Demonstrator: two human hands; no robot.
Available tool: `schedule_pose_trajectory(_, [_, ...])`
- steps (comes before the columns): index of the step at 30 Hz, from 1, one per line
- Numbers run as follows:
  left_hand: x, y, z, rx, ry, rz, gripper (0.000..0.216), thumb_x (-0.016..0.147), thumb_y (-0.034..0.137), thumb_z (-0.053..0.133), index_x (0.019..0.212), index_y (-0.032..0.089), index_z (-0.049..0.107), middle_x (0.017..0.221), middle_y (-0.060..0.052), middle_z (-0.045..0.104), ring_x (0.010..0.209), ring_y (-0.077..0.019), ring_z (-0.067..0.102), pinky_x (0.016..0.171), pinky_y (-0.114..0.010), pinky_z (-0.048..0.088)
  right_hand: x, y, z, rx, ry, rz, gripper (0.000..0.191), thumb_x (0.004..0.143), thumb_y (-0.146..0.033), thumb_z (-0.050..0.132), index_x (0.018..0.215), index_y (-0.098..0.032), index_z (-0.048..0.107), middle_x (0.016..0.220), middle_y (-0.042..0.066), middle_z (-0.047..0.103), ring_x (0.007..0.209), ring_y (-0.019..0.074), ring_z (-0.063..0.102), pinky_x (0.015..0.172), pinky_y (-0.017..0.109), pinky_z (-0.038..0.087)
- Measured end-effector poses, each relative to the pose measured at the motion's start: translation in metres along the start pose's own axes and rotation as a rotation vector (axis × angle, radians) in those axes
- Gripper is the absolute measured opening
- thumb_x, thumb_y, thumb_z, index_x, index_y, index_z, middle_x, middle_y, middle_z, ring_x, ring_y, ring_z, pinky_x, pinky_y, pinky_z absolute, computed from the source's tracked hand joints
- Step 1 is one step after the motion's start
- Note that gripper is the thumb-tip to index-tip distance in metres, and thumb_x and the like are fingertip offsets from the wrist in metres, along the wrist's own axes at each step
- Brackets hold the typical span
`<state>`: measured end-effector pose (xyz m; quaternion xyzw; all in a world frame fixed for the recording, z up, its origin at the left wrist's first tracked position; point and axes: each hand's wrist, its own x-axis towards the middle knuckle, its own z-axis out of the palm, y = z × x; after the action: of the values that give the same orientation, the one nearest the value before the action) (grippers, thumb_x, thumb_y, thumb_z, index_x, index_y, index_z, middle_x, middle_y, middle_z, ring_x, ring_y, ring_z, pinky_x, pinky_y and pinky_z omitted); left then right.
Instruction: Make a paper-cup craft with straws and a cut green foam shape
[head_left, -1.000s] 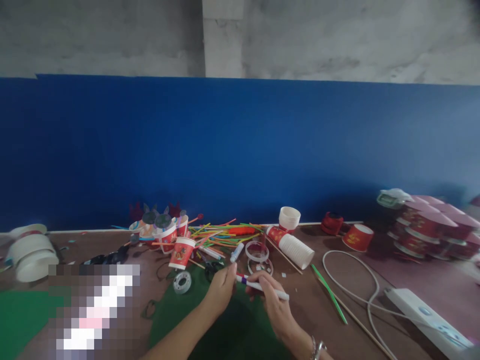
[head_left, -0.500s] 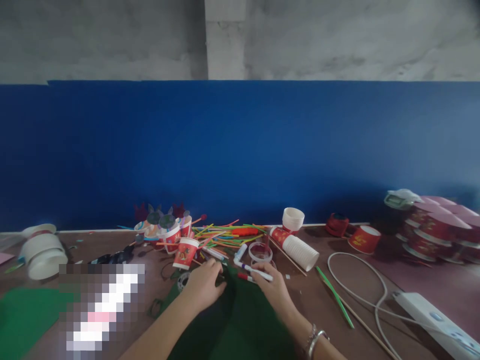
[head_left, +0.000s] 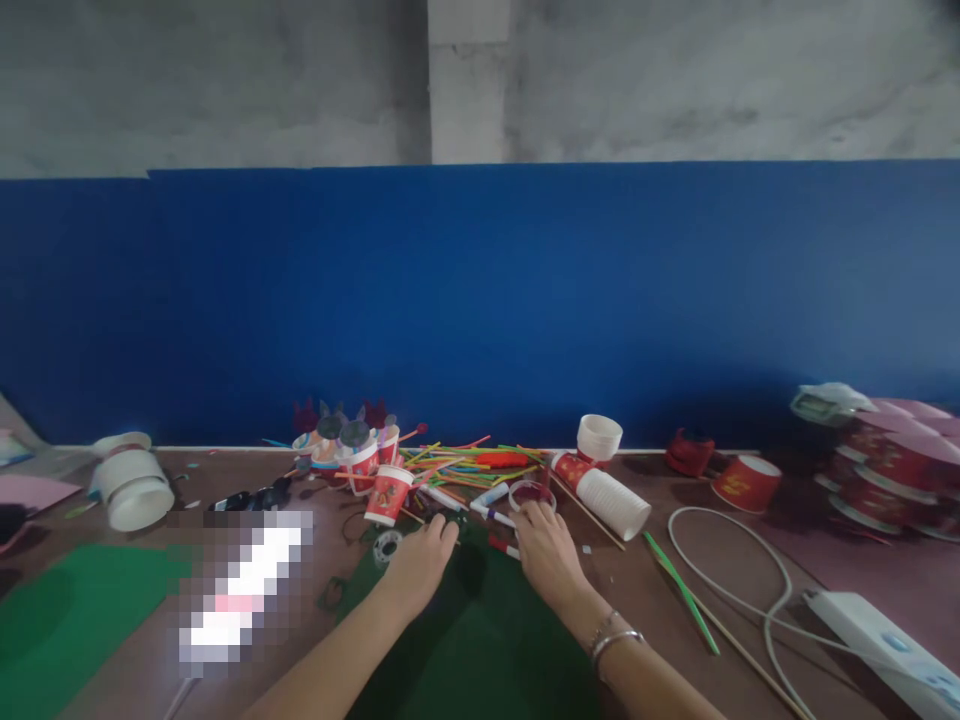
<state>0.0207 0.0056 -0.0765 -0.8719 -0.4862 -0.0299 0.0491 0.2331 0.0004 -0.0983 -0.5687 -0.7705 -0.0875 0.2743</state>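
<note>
Your left hand [head_left: 422, 566] is bent over the top edge of the dark green sheet [head_left: 480, 650] at lower centre; its fingertips point down and away, so you cannot tell whether that grip is closed on anything. Your right hand [head_left: 551, 552], a bracelet [head_left: 627, 634] at its wrist, reaches over the near edge of the clear ring [head_left: 512, 496]; its fingertips are hard to make out, and you cannot tell whether that grip holds something. The two hands are apart, with the sheet between them.

Just left of your right hand, right of the frame's centre line, lie the purple marker [head_left: 495, 516] and the red marker [head_left: 500, 545], the red one partly behind your fingers. A blue marker [head_left: 491, 495] lies just beyond them. Beside your left hand is the tape roll [head_left: 379, 548], with a tilted red cup [head_left: 388, 495] above it in view.

Farther out, straws [head_left: 450, 463] spread across the middle of the tabletop [head_left: 622, 610], and a cup stack [head_left: 611, 503] lies on its side to their right. At lower right you have green straws [head_left: 686, 595], a cable [head_left: 786, 580] and the power strip [head_left: 885, 640]; at lower left, a bright green sheet [head_left: 82, 610]. A blue panel [head_left: 480, 300] runs behind everything.
</note>
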Motion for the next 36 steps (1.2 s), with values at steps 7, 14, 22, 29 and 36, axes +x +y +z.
schedule_pose_trajectory(7, [-0.017, 0.012, -0.003, -0.059, 0.255, 0.015, 0.025, 0.089, 0.007, 0.037, 0.096, 0.017, 0.058, 0.094, -0.008, 0.06, 0.083, -0.0215, 0.061, 0.069, -0.03, 0.05, 0.013, -0.034, -0.009, 0.68, -0.061, 0.238, 0.02, 0.08, -0.02, 0.049, 0.089, -0.017, 0.067, 0.081, 0.006, 0.068, 0.075, 0.0205, 0.061, 0.069, 0.031, 0.048])
schedule_pose_trajectory(14, [-0.026, 0.03, -0.001, -0.19, 0.466, 0.242, 0.028, 0.093, 0.013, 0.033, 0.096, 0.018, 0.061, 0.088, -0.009, 0.061, 0.078, -0.0203, 0.059, 0.067, -0.03, 0.046, 0.023, -0.048, -0.012, 0.988, -0.405, 0.505, 0.034, 0.079, -0.038, 0.054, 0.051, -0.017, 0.057, 0.046, -0.003, 0.051, 0.047, 0.0117, 0.05, 0.047, 0.021, 0.037])
schedule_pose_trajectory(22, [-0.016, 0.029, -0.021, -0.328, 0.313, 0.406, 0.026, 0.093, 0.02, 0.037, 0.1, 0.02, 0.062, 0.098, -0.01, 0.061, 0.091, -0.0217, 0.057, 0.077, -0.031, 0.045, 0.027, -0.044, -0.027, 1.194, -0.681, 0.63, 0.025, 0.072, -0.038, 0.06, 0.056, -0.019, 0.058, 0.054, -0.001, 0.062, 0.044, 0.0128, 0.055, 0.039, 0.02, 0.038])
schedule_pose_trajectory(29, [0.004, 0.015, -0.024, -1.22, 0.307, -0.303, 0.031, 0.085, 0.044, 0.05, 0.093, 0.016, 0.061, 0.083, -0.006, 0.063, 0.076, -0.0191, 0.058, 0.068, -0.027, 0.045, 0.017, -0.035, -0.037, 1.48, -0.778, 0.712, 0.03, 0.075, -0.046, 0.054, 0.066, -0.017, 0.053, 0.066, 0.005, 0.066, 0.061, 0.0136, 0.061, 0.051, 0.021, 0.042])
schedule_pose_trajectory(36, [0.02, 0.027, -0.033, -1.668, 0.203, -0.419, 0.033, 0.076, 0.046, 0.06, 0.078, 0.014, 0.067, 0.074, -0.003, 0.065, 0.058, -0.0125, 0.049, 0.053, -0.022, 0.036, 0.019, -0.032, -0.039, 0.943, -0.653, 0.365, 0.011, 0.066, -0.024, 0.061, 0.06, -0.015, 0.06, 0.069, 0.002, 0.06, 0.069, 0.0161, 0.055, 0.06, 0.025, 0.041])
